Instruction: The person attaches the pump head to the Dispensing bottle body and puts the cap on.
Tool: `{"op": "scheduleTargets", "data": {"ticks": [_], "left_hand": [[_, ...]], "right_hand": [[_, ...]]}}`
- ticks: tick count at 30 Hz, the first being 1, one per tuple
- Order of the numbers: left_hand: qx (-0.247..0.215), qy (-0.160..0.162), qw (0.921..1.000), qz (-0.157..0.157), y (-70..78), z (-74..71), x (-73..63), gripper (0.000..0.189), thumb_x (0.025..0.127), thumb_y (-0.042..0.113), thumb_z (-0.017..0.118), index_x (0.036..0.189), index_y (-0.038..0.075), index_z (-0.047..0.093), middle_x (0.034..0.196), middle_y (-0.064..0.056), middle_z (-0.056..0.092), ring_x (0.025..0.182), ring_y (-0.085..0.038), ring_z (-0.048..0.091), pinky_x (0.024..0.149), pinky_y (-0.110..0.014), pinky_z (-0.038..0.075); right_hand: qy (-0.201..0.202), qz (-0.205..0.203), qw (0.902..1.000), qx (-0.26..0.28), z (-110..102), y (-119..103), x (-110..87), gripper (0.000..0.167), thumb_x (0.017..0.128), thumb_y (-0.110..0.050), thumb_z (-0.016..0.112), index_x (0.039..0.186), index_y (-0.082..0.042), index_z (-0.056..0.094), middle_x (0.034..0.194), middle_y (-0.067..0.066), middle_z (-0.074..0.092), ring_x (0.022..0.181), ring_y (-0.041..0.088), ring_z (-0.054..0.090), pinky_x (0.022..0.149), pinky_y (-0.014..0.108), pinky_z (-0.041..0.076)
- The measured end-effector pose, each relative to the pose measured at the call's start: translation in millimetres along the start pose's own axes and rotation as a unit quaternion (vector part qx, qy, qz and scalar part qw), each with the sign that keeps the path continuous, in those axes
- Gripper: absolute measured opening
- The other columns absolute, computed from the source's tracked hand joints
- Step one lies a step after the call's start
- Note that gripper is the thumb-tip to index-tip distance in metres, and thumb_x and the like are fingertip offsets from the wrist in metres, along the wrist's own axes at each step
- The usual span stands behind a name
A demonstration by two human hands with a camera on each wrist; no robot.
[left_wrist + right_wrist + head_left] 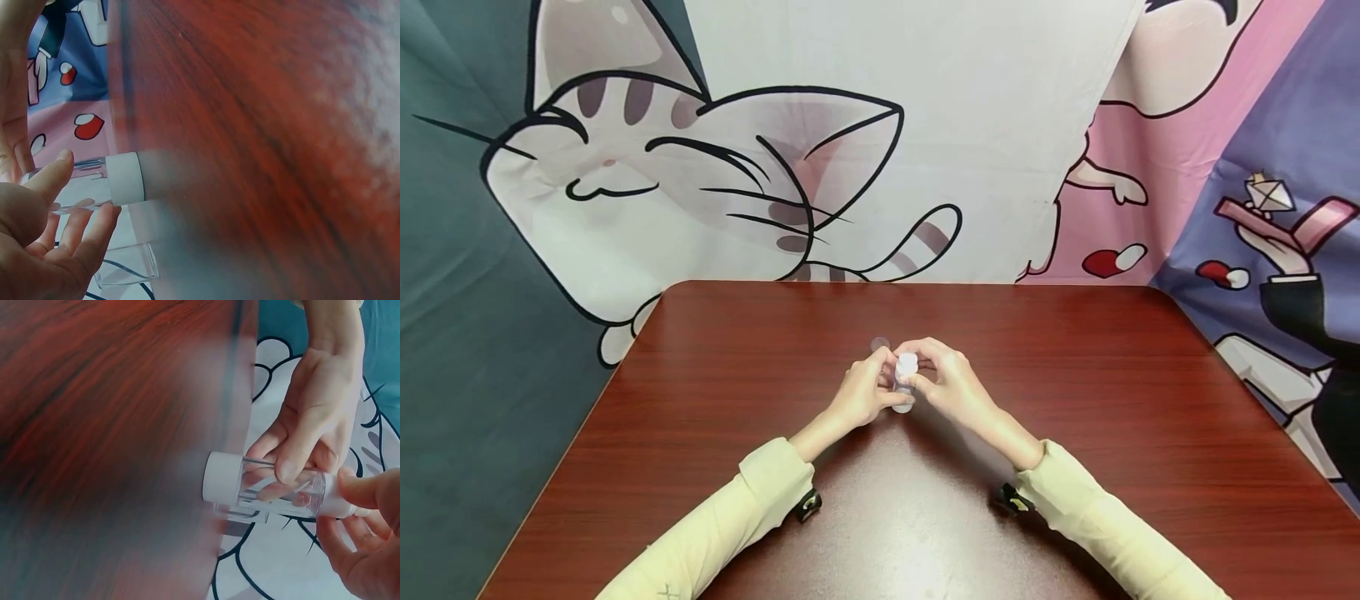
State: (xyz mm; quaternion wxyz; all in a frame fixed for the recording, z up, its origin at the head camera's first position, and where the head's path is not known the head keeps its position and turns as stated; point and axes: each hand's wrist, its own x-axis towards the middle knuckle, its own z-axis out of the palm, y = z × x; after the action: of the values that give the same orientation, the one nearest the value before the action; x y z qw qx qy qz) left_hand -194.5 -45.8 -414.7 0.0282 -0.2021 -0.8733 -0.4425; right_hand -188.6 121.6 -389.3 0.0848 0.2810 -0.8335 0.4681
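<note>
A small clear bottle (pixel 289 501) with a white base (pixel 222 479) and a white top (pixel 907 361) is upright between both hands near the table's middle. My left hand (pixel 859 395) holds its clear body, thumb on one side and fingers on the other. Up at the white top, my right hand (pixel 953 387) pinches it between thumb and fingers. The base is at the tabletop; whether it bears fully on it I cannot tell. Just behind the left fingers stands a clear cup-like cap (pixel 128 269), partly hidden in the head view.
The reddish-brown wooden table (pixel 760 333) has rounded far corners. Behind it hangs a cloth (pixel 1000 167) printed with cartoon cats. A dark wrist device (pixel 807 505) sits under the left cuff, another (pixel 1015 498) under the right.
</note>
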Motion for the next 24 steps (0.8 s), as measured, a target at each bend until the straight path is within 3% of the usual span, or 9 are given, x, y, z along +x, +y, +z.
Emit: {"op": "scheduleTargets", "data": {"ticks": [9, 14, 24], "left_hand": [[0.006, -0.008, 0.9999, -0.01, 2.2, -0.3, 1.4, 0.043, 0.068, 0.012, 0.086, 0.096, 0.007, 0.054, 0.088, -0.011, 0.074, 0.08, -0.021, 0.073, 0.075, -0.034, 0.058], [0.002, -0.007, 1.0, 0.0, 1.4, -1.3, 0.5, 0.043, 0.068, 0.012, 0.086, 0.095, 0.006, 0.053, 0.087, -0.012, 0.074, 0.079, -0.022, 0.073, 0.073, -0.033, 0.059], [0.023, 0.0, 0.9997, 0.009, 0.9, -0.3, 0.1, 0.043, 0.069, 0.016, 0.086, 0.096, 0.008, 0.053, 0.086, -0.01, 0.074, 0.078, -0.019, 0.072, 0.074, -0.036, 0.056]], "right_hand": [[0.041, 0.013, 0.9979, -0.049, 5.6, -5.2, -2.2, 0.031, 0.078, 0.01, 0.07, 0.106, -0.001, 0.066, 0.103, 0.009, 0.066, 0.097, 0.021, 0.066, 0.083, 0.032, 0.058], [0.049, 0.025, 0.9964, -0.064, 7.1, -8.9, -2.7, 0.033, 0.077, 0.011, 0.069, 0.106, -0.004, 0.067, 0.101, 0.007, 0.067, 0.097, 0.019, 0.067, 0.082, 0.025, 0.057], [0.07, 0.008, 0.995, -0.071, 8.8, -7.7, -2.2, 0.029, 0.075, 0.006, 0.075, 0.102, -0.001, 0.067, 0.097, 0.009, 0.068, 0.093, 0.022, 0.069, 0.079, 0.034, 0.059]]}}
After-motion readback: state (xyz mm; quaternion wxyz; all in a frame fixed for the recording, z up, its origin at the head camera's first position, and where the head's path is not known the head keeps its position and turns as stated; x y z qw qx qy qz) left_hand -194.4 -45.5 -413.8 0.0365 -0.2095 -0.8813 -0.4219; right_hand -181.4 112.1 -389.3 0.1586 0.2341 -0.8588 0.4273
